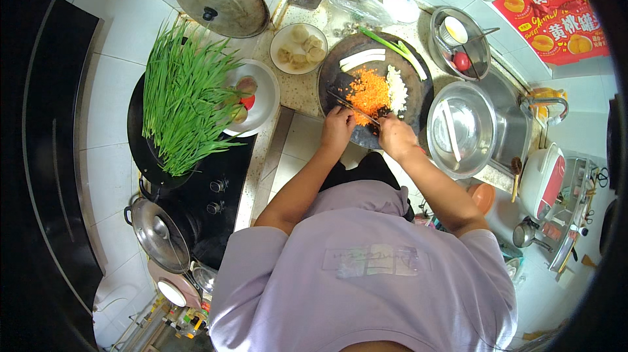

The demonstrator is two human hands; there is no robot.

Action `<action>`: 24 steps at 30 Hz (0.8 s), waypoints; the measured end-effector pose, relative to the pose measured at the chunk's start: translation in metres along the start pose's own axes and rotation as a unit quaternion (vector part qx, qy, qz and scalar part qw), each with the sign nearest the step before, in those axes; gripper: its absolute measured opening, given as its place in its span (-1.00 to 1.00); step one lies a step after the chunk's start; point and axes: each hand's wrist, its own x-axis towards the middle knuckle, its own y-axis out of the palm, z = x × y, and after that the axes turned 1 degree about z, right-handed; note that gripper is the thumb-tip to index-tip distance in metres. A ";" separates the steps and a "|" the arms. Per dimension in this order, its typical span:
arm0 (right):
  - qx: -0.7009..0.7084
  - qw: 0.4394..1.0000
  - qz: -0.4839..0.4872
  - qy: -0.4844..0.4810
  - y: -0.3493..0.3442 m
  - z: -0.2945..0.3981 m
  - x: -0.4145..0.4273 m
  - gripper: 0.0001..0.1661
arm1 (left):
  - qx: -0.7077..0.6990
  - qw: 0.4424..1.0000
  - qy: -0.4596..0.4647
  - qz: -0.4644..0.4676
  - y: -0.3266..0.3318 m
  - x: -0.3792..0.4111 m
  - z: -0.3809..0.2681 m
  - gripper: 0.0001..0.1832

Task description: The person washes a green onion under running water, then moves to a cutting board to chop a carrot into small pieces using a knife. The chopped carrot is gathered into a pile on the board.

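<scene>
A round dark chopping board (417, 107) lies before me on the counter. My right hand (396, 136) is closed around the handle of a kitchen knife (351, 105), whose blade slants up to the left along the lower edge of finely chopped carrot (368, 89). My left hand (338, 129) is at the blade's left part, its fingertips bent against it; whether they grip it I cannot tell. Chopped white pieces (396, 88) lie right of the carrot. Above are white stalk lengths (363, 59) and a green onion (392, 47).
Left of the board stand a plate of pale round slices (277, 36), a white bowl (267, 102) of produce, and green chives (186, 102) over a black wok. On the right are a steel basin (434, 143), a steel bowl (439, 21) and the sink (515, 126).
</scene>
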 end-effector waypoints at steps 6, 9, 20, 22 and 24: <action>0.055 0.997 -0.038 -0.034 0.005 -0.011 0.003 -0.82 | -0.016 0.999 0.033 0.005 -0.008 -0.002 0.004 -0.83; 0.064 0.997 -0.037 -0.016 -0.008 -0.009 -0.004 -0.82 | -0.007 0.999 -0.033 0.022 -0.016 -0.005 -0.013 -0.79; 0.014 1.000 -0.006 -0.027 0.006 -0.010 -0.004 -0.78 | 0.032 0.999 -0.022 0.038 -0.011 -0.008 -0.004 -0.84; 0.021 0.999 -0.004 -0.031 -0.002 -0.009 -0.004 -0.78 | 0.043 0.998 -0.029 0.046 -0.014 -0.008 -0.006 -0.86; 0.015 1.000 0.003 -0.026 -0.013 -0.003 -0.008 -0.78 | 0.046 0.997 -0.026 0.049 -0.013 -0.011 -0.008 -0.87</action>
